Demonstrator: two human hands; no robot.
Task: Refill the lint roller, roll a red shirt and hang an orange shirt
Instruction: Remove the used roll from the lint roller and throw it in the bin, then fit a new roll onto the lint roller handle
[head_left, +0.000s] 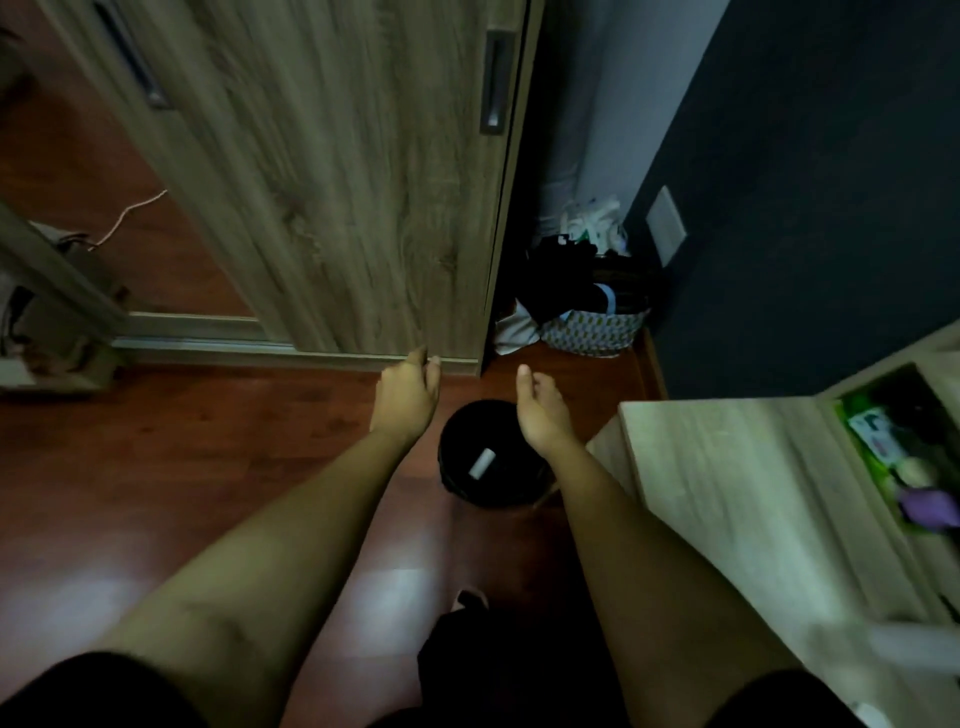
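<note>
Wardrobe door (337, 182) fills the far left, a pale table (727, 493) the right. Between our arms sits a black bin (454, 480). Our left hand (408, 397) and right hand (540, 415) hover over it, fingers loosely curled, empty. A white tube (482, 463) lies inside the bin.

The floor (156, 467) is a glossy reddish-brown wood with pale patches of glare. The sliding door (337, 182) shows a grey-brown, streaky wood grain, and its recessed handle (496, 83) is dark grey. The bin (498, 493) is black, and the cylinder (482, 463) in it is white. One wall (805, 182) is dark navy with a whitish plate (666, 223) on it; the corner wall (634, 78) is pale grey. The basket (592, 332) is white with a small repeating yellow-green pattern, under black clothes (566, 280). The desk (727, 467) is pale, light-grained wood. In its drawer lie a bright green packet (862, 431) and something purple (930, 506).
</note>
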